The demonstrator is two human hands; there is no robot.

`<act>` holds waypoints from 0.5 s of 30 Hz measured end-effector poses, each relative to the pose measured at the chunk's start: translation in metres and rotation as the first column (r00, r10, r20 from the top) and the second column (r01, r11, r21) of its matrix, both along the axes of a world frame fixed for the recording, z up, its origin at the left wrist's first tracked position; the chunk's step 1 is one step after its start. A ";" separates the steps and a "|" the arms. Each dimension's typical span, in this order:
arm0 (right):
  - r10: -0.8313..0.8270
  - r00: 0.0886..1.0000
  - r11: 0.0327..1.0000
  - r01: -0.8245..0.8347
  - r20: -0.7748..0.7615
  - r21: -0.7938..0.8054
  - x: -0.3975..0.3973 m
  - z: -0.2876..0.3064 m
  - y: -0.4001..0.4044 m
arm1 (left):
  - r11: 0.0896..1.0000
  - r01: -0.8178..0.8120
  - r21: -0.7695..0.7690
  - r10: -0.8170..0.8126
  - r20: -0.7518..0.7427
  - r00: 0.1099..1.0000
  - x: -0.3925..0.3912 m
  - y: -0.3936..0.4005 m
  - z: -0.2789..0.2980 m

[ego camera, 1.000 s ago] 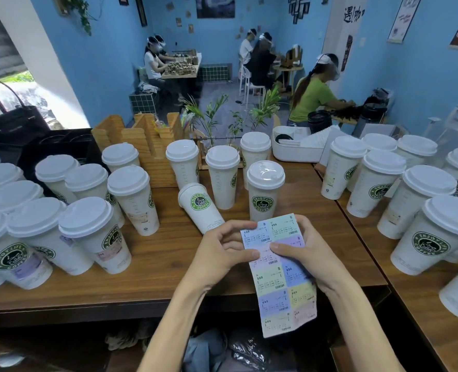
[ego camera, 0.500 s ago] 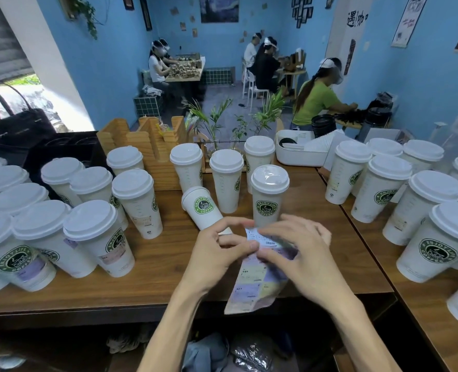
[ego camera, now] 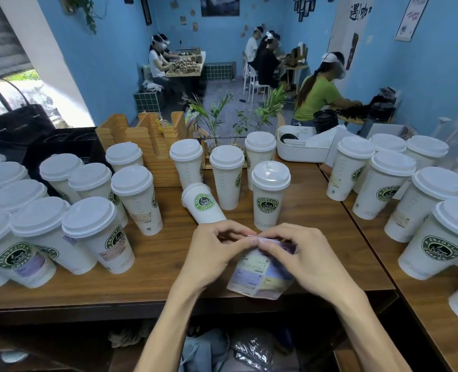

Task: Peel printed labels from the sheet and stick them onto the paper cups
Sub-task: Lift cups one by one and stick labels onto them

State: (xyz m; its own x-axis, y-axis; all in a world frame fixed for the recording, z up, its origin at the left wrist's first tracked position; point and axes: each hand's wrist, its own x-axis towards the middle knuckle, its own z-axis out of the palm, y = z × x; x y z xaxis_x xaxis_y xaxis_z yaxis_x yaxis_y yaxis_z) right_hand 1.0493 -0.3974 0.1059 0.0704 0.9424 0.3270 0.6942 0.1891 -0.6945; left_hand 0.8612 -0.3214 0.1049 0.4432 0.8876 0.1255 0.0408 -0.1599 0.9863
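A sheet of pastel printed labels (ego camera: 257, 275) is held over the table's front edge, bent away from me. My left hand (ego camera: 214, 253) pinches its top edge from the left. My right hand (ego camera: 300, 259) pinches the top edge from the right and covers the sheet's upper right part. Just behind my hands a lidless paper cup (ego camera: 203, 208) with a green logo lies tilted, and a lidded cup (ego camera: 269, 194) stands upright. Several labelled cups (ego camera: 99, 234) crowd the left side.
Several lidded cups (ego camera: 442, 237) stand on the adjoining table (ego camera: 421, 304) at right. Behind are a wooden holder (ego camera: 152, 140), a white tray (ego camera: 300, 154) and small plants. People work at tables in the back. The wooden table (ego camera: 152, 272) has bare room in front left.
The sheet was upright and flat in both hands a second ago. It has since been bent forward and down, and both hands have closed in on its top edge.
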 end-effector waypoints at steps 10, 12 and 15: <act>0.017 0.979 0.997 -0.033 -0.205 -0.073 -0.005 0.012 0.000 | 0.998 -0.005 -0.061 0.008 0.046 0.999 0.002 -0.004 0.000; -0.004 0.974 0.996 -0.017 -0.226 -0.091 -0.005 0.012 0.001 | 0.995 0.001 -0.104 0.008 0.091 0.996 0.003 -0.007 0.001; -0.021 0.964 0.994 -0.009 -0.264 -0.113 -0.006 0.013 0.002 | 0.989 0.006 -0.151 0.014 0.130 0.991 0.005 -0.008 0.001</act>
